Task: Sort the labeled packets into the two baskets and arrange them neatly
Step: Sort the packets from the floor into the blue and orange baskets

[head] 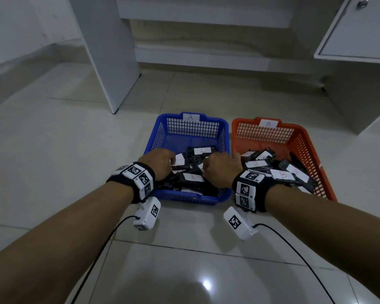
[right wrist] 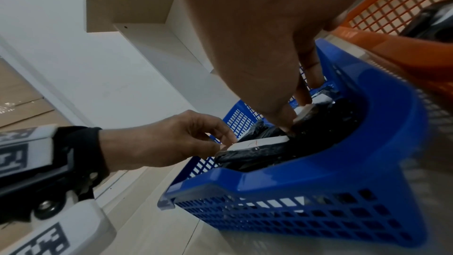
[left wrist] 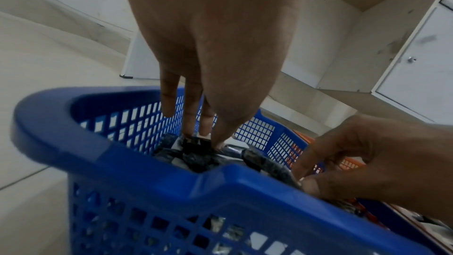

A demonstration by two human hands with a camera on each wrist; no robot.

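Both hands reach into the blue basket marked A, which holds several black packets with white A labels. My left hand is at the basket's left side; its thumb and fingertips close on a black packet. My right hand is at the middle right, its curled fingers pinching a labelled packet. The orange basket marked B stands beside it on the right, with several B packets lying loosely piled.
Both baskets sit on a pale tiled floor. A white desk panel stands behind on the left, and a white cabinet hangs at the back right. Black cables trail from my wrists.
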